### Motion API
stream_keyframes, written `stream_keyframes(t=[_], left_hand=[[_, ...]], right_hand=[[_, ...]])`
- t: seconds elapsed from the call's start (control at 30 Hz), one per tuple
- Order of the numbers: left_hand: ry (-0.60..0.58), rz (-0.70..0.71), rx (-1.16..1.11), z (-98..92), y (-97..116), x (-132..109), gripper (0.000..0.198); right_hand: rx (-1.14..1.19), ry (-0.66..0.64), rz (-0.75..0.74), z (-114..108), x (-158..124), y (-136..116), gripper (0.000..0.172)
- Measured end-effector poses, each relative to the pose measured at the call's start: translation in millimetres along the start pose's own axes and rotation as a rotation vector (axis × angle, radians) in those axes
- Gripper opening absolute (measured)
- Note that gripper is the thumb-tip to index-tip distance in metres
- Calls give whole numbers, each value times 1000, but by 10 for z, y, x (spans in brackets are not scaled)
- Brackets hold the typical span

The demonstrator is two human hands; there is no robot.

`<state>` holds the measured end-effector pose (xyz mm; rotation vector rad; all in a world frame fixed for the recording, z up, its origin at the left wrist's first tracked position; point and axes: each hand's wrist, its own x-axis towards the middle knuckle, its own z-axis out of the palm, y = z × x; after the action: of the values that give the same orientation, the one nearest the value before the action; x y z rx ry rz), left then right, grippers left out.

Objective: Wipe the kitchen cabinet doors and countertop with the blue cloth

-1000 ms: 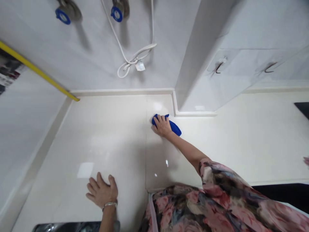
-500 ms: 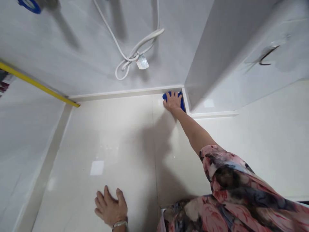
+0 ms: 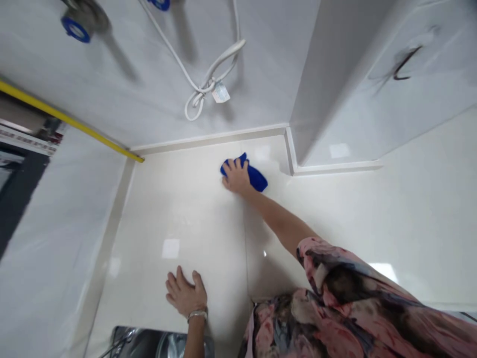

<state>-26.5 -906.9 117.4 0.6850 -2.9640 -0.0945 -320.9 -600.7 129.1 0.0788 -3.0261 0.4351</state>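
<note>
Near the back wall, my right hand (image 3: pixel 236 177) presses a blue cloth (image 3: pixel 257 178) against the glossy cream countertop (image 3: pixel 201 214). Part of the cloth sticks out past the fingers and to the right, under the wrist. Closer to my body, my left hand (image 3: pixel 187 294) rests flat on the countertop with its fingers spread, and holds nothing. A bracelet (image 3: pixel 197 314) circles that wrist.
A tied white cable (image 3: pixel 201 92) hangs on the back wall beside valves with blue handles (image 3: pixel 76 29). A yellow pipe (image 3: pixel 74 123) runs along the left corner. At right, a pillar juts out with a hook (image 3: pixel 404 64). A sink (image 3: pixel 145 343) lies at the bottom left.
My right hand has slid the blue cloth leftward and toward me, out of the corner by the pillar. My left hand stays flat on the countertop. The view has shifted, bringing the sink into sight.
</note>
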Motion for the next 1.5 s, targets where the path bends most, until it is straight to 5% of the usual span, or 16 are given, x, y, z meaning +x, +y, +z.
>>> stream_keyframes(t=[0.2, 0.43, 0.6, 0.93, 1.03, 1.13, 1.33, 1.5], left_hand=[[-39, -43, -35, -35, 28, -2, 68], [-54, -61, -113, -85, 73, 4, 69], [-12, -18, -141, -48, 64, -15, 68], [135, 142, -256, 135, -62, -10, 74], [179, 181, -257, 196, -111, -18, 73], [148, 159, -240, 218, -48, -7, 68], [-30, 136, -267, 195, 638, -5, 69], [27, 50, -197, 257, 1044, -118, 80]], right_hand=[[132, -103, -361, 70, -1031, -878, 58], [232, -135, -577, 101, -2564, -913, 58], [145, -186, -506, 8, -3288, -215, 59], [-292, 88, 371, -674, -4323, 1926, 53], [-347, 138, 538, -766, -4388, 2249, 53], [-355, 193, 681, -787, -4169, 2385, 53], [-302, 222, 822, -893, -3399, 2523, 53], [-251, 196, 831, -1017, -2955, 2833, 55]])
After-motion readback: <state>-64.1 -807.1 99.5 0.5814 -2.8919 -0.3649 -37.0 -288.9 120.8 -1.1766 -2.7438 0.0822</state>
